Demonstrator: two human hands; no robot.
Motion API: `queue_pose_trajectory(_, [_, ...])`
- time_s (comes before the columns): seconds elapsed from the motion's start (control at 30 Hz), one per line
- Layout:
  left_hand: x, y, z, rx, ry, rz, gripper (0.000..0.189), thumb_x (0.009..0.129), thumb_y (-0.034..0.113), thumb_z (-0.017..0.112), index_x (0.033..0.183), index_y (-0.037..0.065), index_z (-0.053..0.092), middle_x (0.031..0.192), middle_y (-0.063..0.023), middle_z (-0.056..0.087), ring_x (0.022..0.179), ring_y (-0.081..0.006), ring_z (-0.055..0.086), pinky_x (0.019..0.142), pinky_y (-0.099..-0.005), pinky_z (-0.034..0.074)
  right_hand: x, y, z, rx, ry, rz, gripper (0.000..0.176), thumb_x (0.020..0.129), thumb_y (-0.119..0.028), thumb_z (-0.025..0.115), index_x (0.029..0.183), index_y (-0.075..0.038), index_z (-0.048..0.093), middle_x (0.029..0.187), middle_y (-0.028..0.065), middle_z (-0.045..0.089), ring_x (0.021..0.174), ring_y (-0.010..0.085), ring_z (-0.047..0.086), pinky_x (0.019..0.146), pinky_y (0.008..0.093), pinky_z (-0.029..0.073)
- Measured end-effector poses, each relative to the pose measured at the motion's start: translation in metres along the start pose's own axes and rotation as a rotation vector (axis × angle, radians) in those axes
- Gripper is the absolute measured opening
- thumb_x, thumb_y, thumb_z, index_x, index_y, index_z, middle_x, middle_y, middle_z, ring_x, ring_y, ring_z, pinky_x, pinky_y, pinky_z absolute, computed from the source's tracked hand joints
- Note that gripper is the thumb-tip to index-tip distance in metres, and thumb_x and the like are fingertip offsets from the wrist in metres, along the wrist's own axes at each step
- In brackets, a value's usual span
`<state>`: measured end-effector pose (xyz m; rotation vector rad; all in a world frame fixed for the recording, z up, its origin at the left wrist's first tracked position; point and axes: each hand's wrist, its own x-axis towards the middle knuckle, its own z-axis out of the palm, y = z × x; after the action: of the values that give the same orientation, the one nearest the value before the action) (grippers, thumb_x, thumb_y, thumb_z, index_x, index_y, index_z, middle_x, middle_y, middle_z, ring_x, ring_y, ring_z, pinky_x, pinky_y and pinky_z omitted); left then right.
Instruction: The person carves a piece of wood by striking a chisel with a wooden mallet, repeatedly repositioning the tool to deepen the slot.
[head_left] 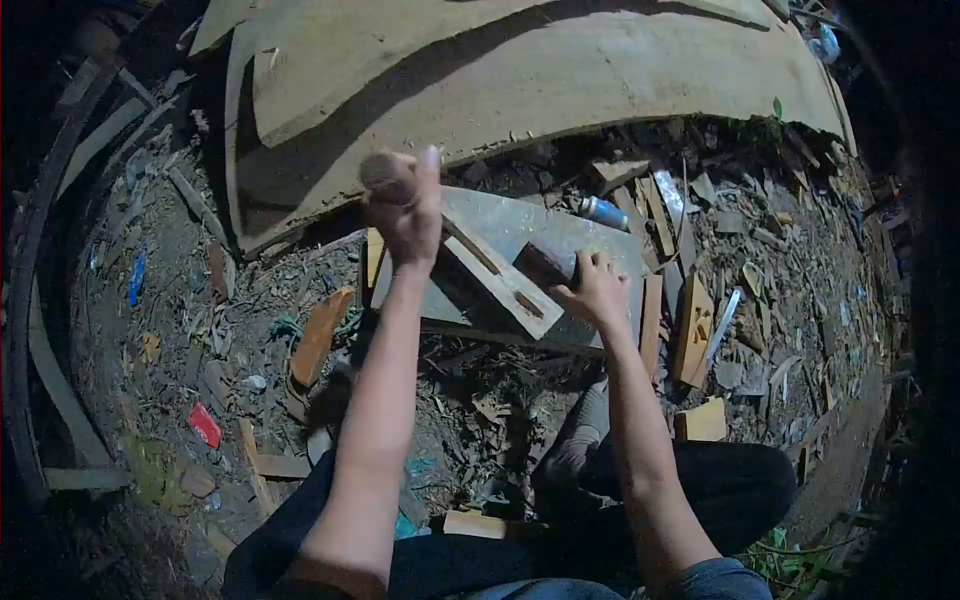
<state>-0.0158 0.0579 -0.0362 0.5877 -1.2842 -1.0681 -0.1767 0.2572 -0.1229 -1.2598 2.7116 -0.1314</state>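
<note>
My left hand [408, 222] is raised over the left end of a grey board, its fingers wrapped round a blurred, round-ended brown wooden piece [385, 174] and its thumb pointing up. Below and to the right of it, a pale wooden bar [510, 292] with two long slots lies diagonally on the grey board [590, 237]. Beside the bar is a dark, rounded wooden block [546, 262]. My right hand [600, 290] grips this block's right end with bent fingers, partly hiding it.
Large curved wooden sheets [600, 75] lie beyond the board. A blue can [604, 212] rests at its back right. Wood offcuts [693, 330] and chips cover the ground, with a red wrapper [205, 425] at left. My bent legs are close below the board.
</note>
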Motion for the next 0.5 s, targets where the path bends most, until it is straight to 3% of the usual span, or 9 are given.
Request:
queue_pose_trajectory(0.1, [-0.007,0.002,0.008,0.007,0.008,-0.014,0.023,0.085,0.014,0.071,0.068,0.009,0.056,0.062,0.0034,0.057,0.057,-0.0051,0.055,0.054,-0.0249,0.042,0.003,0.005,0.007,0.001,0.112,0.042,0.060,0.078,-0.049,0.072,0.114,-0.005,0.054,0.118,0.0164,0.055,0.111,0.0352,0.055,0.092,0.0538,0.042])
queue_pose_trajectory(0.2, [-0.011,0.009,0.013,0.169,0.001,0.148,0.021,0.090,0.016,0.066,0.075,0.010,0.053,0.062,0.0051,0.051,0.055,-0.0045,0.048,0.052,-0.0227,0.038,0.012,-0.001,-0.013,0.435,0.058,0.055,0.057,0.080,-0.046,0.071,0.109,0.001,0.054,0.105,0.0227,0.061,0.098,0.0376,0.061,0.082,0.0451,0.048])
queue_pose_trajectory(0.23, [-0.011,0.007,0.011,0.166,0.003,0.150,0.021,0.090,0.016,0.066,0.075,0.010,0.053,0.062,0.0051,0.051,0.055,-0.0045,0.048,0.052,-0.0227,0.038,0.015,-0.007,-0.032,0.644,0.071,0.001,0.057,0.081,-0.045,0.070,0.108,0.003,0.054,0.100,0.0246,0.063,0.093,0.0387,0.063,0.078,0.0432,0.049])
queue_pose_trajectory(0.27, [-0.011,0.003,0.011,0.156,-0.004,0.077,0.022,0.091,0.019,0.065,0.075,0.010,0.053,0.063,0.0048,0.052,0.056,-0.0060,0.049,0.054,-0.0242,0.039,0.021,-0.019,-0.046,0.821,0.288,-0.152,0.059,0.082,-0.047,0.069,0.106,0.005,0.053,0.094,0.0260,0.065,0.088,0.0361,0.065,0.076,0.0431,0.049])
queue_pose_trajectory(0.3, [-0.010,-0.001,0.010,0.147,-0.012,0.005,0.023,0.091,0.021,0.065,0.075,0.009,0.053,0.064,0.0046,0.052,0.057,-0.0075,0.051,0.056,-0.0256,0.041,0.014,-0.040,-0.087,0.817,0.207,-0.066,0.058,0.084,-0.047,0.068,0.104,0.005,0.053,0.092,0.0247,0.065,0.085,0.0317,0.065,0.075,0.0417,0.049])
queue_pose_trajectory(0.37, [-0.006,0.000,0.010,0.246,-0.028,0.048,0.023,0.090,0.024,0.065,0.077,0.009,0.054,0.066,0.0032,0.055,0.059,-0.0099,0.053,0.058,-0.0274,0.042,-0.002,-0.082,-0.152,0.962,0.350,-0.287,0.048,0.088,-0.041,0.067,0.101,0.002,0.051,0.081,0.0201,0.065,0.073,0.0265,0.065,0.065,0.0373,0.050])
queue_pose_trajectory(0.43, [-0.003,-0.002,0.011,0.350,-0.045,0.089,0.024,0.090,0.028,0.065,0.078,0.009,0.055,0.068,0.0018,0.057,0.062,-0.0123,0.055,0.061,-0.0292,0.043,-0.021,-0.116,-0.192,0.972,0.385,-0.355,0.046,0.086,-0.039,0.069,0.101,-0.001,0.048,0.076,0.0184,0.065,0.068,0.0305,0.065,0.060,0.0374,0.050])
queue_pose_trajectory(0.47, [-0.003,-0.004,0.016,0.363,0.025,0.236,0.023,0.086,0.024,0.068,0.077,0.006,0.058,0.069,-0.0052,0.061,0.063,-0.0211,0.060,0.062,-0.0341,0.046,-0.025,-0.128,-0.200,0.910,0.557,-0.588,0.046,0.084,-0.038,0.070,0.103,-0.003,0.047,0.075,0.0188,0.065,0.068,0.0340,0.065,0.060,0.0395,0.050])
queue_pose_trajectory(0.5, [-0.003,-0.021,0.015,0.288,-0.001,0.174,0.020,0.083,0.022,0.068,0.077,0.005,0.059,0.070,-0.0080,0.063,0.065,-0.0250,0.061,0.064,-0.0366,0.047,-0.026,-0.135,-0.204,0.830,0.725,-0.819,0.047,0.082,-0.038,0.071,0.105,-0.005,0.045,0.075,0.0193,0.064,0.067,0.0375,0.065,0.060,0.0416,0.051])
